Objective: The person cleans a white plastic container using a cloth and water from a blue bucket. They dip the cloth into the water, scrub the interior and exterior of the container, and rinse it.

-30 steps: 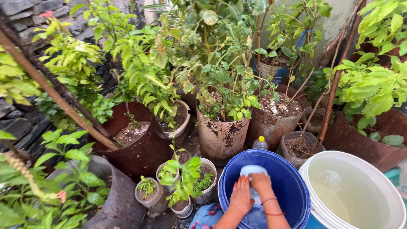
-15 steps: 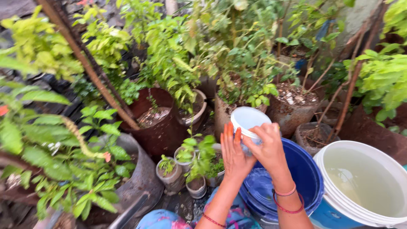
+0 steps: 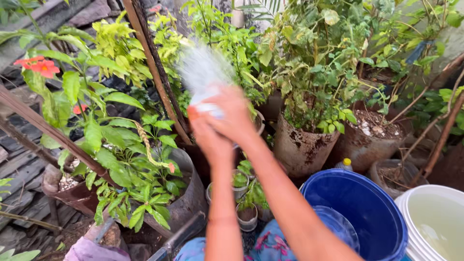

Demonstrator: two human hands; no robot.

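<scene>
White cup [image 3: 207, 105], small plastic, motion-blurred, is clasped between both hands and raised in front of the plants, tipped away from the person; a pale spray of water [image 3: 203, 67] fans up and out from its mouth. Left hand [image 3: 209, 135] wraps the cup from the near-left side, fingers closed against it. Right hand [image 3: 237, 116] closes around it from the right, just below the rim. Both hands touch the cup; the cup sits above and between them, high over the small pots.

Packages: one small bottle with a yellow cap [image 3: 343, 164], upright, wedged between the blue bucket and the rusty pots behind it. Label not readable.

Counts: two buckets at lower right — one blue bucket [image 3: 372, 208], one white bucket [image 3: 435, 217] holding water, side by side and touching or nearly so. Two rusty metal pots [image 3: 303, 147] stand at centre right with leafy plants, the second with white bits on its soil. About three little pots [image 3: 246, 217] with seedlings sit below the forearms. One large dark pot [image 3: 186, 193] at left centre holds a broad-leaf plant. Orange flowers [image 3: 38, 65]: one clear cluster at upper left, a few smaller bits lower down. Two slanted rusty poles [image 3: 154, 72] cross the left side.

Floral cloth [image 3: 270, 244] shows at bottom centre.
</scene>
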